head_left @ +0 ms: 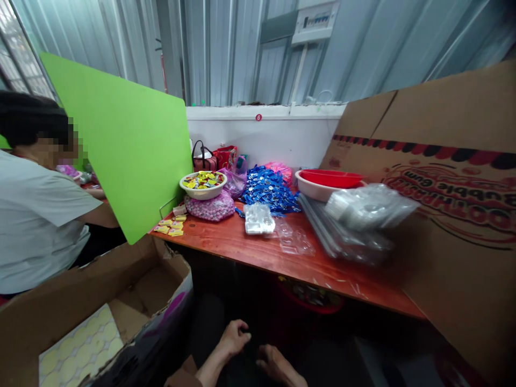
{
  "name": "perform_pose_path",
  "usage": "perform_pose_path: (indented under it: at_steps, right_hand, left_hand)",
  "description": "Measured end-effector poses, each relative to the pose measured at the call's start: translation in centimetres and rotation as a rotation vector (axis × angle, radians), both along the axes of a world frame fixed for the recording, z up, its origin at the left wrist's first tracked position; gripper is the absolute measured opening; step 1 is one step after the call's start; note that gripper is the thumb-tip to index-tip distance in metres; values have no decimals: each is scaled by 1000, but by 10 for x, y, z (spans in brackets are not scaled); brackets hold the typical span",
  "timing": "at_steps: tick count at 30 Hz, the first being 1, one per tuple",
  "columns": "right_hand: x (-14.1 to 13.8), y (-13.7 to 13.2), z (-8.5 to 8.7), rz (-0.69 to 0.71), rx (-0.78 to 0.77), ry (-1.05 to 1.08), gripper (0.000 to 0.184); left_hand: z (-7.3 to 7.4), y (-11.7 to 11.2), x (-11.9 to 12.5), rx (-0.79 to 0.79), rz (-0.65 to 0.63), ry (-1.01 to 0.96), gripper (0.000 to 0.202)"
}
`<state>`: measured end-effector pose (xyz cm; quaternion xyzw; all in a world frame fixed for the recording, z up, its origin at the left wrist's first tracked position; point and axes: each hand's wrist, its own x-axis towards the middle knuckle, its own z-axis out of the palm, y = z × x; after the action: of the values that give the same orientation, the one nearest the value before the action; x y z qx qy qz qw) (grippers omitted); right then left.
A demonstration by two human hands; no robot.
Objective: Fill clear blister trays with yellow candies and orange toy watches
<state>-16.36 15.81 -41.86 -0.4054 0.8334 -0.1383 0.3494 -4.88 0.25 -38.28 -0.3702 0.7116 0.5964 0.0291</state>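
Below the table's front edge, my left hand [236, 337] hangs low with its fingers loosely curled, thumb and fingers apart, and nothing in it. Beside it, my right hand [276, 363] is half in shadow, its fingers bent and slightly spread, with no object seen in it. The hands are close together but do not touch. Above them on the red wooden table [237, 247] are a stack of clear plastic trays [258, 219], flat clear blister pieces [293, 239] and a heap of blue lanyards [268, 189].
A bowl of yellow wrapped pieces [203, 183] rests on a bag of pink balls [210, 207]. Plastic bags [366, 207] lie by a red basin [330, 178]. An open carton [153, 279] stands left, a large cardboard sheet [455, 161] right. A co-worker [40, 209] sits behind a green partition [129, 145].
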Motion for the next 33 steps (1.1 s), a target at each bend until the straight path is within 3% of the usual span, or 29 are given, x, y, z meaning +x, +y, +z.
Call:
perform_pose_path:
  at_steps: [19, 33]
  right_hand:
    - [0, -2, 3, 24, 23, 13, 27]
    - [4, -2, 16, 5, 19, 16, 28]
  left_hand:
    - [-1, -1, -1, 27, 9, 28, 32]
    - [-4, -1, -1, 23, 18, 37, 32]
